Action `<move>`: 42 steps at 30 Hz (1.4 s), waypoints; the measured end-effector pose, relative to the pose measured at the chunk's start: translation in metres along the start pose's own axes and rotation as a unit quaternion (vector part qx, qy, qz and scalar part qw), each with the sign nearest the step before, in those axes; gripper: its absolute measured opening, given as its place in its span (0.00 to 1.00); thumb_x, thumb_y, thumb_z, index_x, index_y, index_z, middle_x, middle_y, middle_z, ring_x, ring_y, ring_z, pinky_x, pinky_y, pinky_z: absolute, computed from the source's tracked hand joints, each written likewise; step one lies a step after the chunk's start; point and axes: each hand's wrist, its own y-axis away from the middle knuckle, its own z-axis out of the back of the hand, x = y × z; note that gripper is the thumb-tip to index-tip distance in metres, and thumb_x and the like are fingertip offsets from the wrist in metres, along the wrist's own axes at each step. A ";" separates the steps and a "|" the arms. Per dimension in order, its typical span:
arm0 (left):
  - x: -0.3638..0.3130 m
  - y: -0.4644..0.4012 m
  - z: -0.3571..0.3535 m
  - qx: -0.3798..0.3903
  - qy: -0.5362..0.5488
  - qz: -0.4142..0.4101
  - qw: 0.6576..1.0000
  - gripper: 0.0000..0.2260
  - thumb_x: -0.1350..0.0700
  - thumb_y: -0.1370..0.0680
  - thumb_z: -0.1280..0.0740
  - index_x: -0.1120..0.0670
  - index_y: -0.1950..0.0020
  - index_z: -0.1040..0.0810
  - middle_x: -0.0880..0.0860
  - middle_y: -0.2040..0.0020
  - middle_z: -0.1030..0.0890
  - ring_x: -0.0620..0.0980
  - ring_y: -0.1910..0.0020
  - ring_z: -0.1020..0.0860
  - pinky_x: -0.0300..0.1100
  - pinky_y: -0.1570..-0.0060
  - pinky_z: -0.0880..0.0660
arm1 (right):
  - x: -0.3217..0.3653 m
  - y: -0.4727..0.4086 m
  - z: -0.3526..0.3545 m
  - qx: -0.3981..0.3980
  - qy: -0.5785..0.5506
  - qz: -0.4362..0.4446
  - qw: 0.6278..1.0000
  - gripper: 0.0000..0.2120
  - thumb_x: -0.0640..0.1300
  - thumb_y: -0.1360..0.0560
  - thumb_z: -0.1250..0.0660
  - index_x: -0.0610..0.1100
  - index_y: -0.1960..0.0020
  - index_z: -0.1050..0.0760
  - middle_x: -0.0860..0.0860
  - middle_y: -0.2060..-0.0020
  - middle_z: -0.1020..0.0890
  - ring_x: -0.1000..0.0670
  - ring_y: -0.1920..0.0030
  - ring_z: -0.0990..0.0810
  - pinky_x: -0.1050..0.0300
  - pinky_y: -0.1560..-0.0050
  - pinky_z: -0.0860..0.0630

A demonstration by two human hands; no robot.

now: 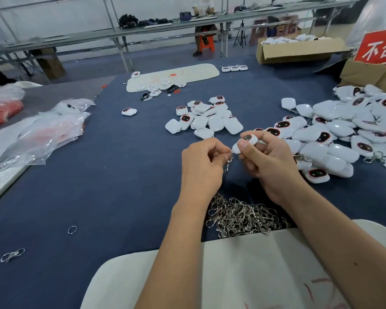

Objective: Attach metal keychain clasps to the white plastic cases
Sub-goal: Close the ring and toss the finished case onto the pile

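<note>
While both hands work above the dark blue cloth worktop, the step in hand looks to be threading a clasp's ring through the loop of 1 case. The right hand has its grip closed round a small white plastic case with a dark red-rimmed face, thumb on top, holding it just at 12 o'clock of the knuckles. The left hand has its grip pinched on a silver metal keychain clasp, which dangles from the fingertips, and the clasp's top meets the case's lower corner at about 9 o'clock of the case. Whether the ring is already through the loop is too small to tell. The next move likely calls for a fine twist of the ring along its split while the case is kept steady, then laying the finished piece aside. At 6 o'clock of the hands lies the heap of loose silver clasps; at 12 o'clock sits a small cluster of white cases, and at 3 o'clock a large pile of cases with clasps showing among them.
</note>
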 end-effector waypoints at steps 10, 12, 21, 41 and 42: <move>-0.014 0.007 -0.011 -0.001 0.265 0.117 0.957 0.10 0.62 0.27 0.21 0.54 0.50 0.18 0.54 0.59 0.13 0.47 0.59 0.16 0.41 0.51 0.18 | 0.005 -0.002 0.001 0.011 -0.098 -0.019 0.995 0.19 0.46 0.26 0.29 0.41 0.38 0.24 0.53 0.69 0.21 0.57 0.73 0.29 0.68 0.76 0.36; -0.013 0.005 -0.009 -0.006 0.265 0.121 0.957 0.07 0.64 0.26 0.23 0.56 0.51 0.18 0.53 0.62 0.14 0.45 0.63 0.17 0.38 0.57 0.19 | 0.004 -0.003 0.001 0.006 -0.093 -0.020 0.995 0.20 0.47 0.27 0.28 0.41 0.38 0.23 0.51 0.68 0.20 0.56 0.73 0.29 0.68 0.75 0.36; -0.013 0.003 -0.011 -0.018 0.226 0.140 0.964 0.04 0.63 0.21 0.29 0.56 0.53 0.16 0.49 0.64 0.15 0.41 0.67 0.21 0.33 0.63 0.25 | 0.004 -0.003 0.000 0.004 -0.083 -0.010 0.996 0.19 0.47 0.27 0.27 0.43 0.38 0.23 0.48 0.65 0.18 0.55 0.72 0.28 0.67 0.75 0.34; -0.005 0.008 -0.013 -0.035 0.002 -0.037 0.999 0.06 0.63 0.22 0.28 0.53 0.57 0.18 0.46 0.63 0.17 0.43 0.64 0.22 0.33 0.64 0.27 | 0.004 -0.001 -0.002 -0.024 -0.031 -0.009 0.999 0.09 0.48 0.23 0.28 0.45 0.47 0.23 0.50 0.68 0.20 0.55 0.74 0.29 0.65 0.76 0.36; -0.006 0.007 -0.015 -0.052 0.026 -0.002 0.998 0.06 0.62 0.22 0.27 0.53 0.57 0.17 0.46 0.63 0.17 0.43 0.65 0.21 0.31 0.65 0.28 | 0.004 -0.001 -0.002 -0.023 -0.045 -0.008 0.999 0.11 0.48 0.24 0.28 0.45 0.45 0.23 0.50 0.68 0.19 0.56 0.74 0.28 0.65 0.76 0.36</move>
